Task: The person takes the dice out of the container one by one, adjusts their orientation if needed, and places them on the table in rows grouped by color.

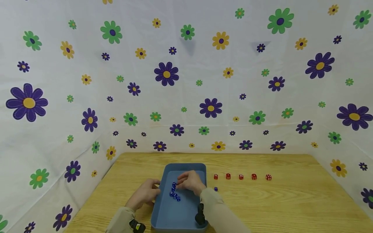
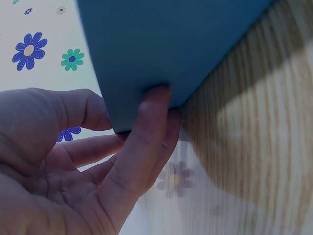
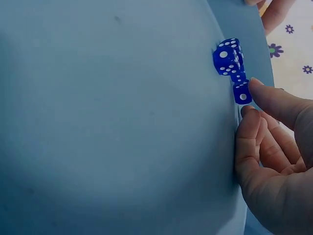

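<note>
A blue-grey tray (image 1: 180, 216) lies on the wooden table, with several blue dice (image 1: 175, 195) clustered inside toward its left side. My left hand (image 1: 145, 194) holds the tray's left side. In the left wrist view, fingers (image 2: 151, 122) of that hand touch the outer wall (image 2: 146, 49) near a corner. Over the tray reaches my right hand (image 1: 190, 182). Seen from the right wrist, its thumb and forefinger pinch a blue die (image 3: 243, 93) at the cluster's end. More blue dice (image 3: 227, 58) lie just beyond it, partly overlapping one another.
Right of the tray, several red dice (image 1: 241, 177) form a spaced row. One blue die (image 1: 216, 189) sits below the leftmost red one, beside the right sleeve (image 1: 217, 205). A white flowered cloth (image 1: 186, 97) hangs around the table's back and sides.
</note>
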`<state>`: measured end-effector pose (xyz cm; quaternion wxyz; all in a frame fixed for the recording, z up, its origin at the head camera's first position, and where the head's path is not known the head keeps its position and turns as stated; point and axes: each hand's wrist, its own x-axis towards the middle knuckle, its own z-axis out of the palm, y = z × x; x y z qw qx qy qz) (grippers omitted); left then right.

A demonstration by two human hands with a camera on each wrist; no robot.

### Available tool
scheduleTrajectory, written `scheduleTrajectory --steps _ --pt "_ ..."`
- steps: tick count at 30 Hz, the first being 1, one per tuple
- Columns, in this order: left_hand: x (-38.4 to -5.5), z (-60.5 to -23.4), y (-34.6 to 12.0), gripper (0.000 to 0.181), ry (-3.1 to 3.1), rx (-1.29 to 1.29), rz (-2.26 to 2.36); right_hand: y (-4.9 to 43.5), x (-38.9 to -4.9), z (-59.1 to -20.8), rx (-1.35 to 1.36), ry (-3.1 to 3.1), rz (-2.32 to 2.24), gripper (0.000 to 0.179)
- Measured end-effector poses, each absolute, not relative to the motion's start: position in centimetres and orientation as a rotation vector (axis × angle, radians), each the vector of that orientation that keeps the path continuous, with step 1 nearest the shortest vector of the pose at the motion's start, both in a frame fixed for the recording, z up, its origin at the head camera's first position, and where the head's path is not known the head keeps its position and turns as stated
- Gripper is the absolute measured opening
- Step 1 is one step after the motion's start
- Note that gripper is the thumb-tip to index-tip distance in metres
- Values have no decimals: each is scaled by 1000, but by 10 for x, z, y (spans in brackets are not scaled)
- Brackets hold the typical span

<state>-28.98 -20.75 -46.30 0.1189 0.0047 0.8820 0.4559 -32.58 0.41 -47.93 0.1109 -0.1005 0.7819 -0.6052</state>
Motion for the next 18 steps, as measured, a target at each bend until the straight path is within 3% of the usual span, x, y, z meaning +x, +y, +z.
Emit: scheduleTrajectory --steps 18 --pt "-292 -462 -206 45 2600 8 1291 -5 -321 -482 -225 2461 -1734 36"
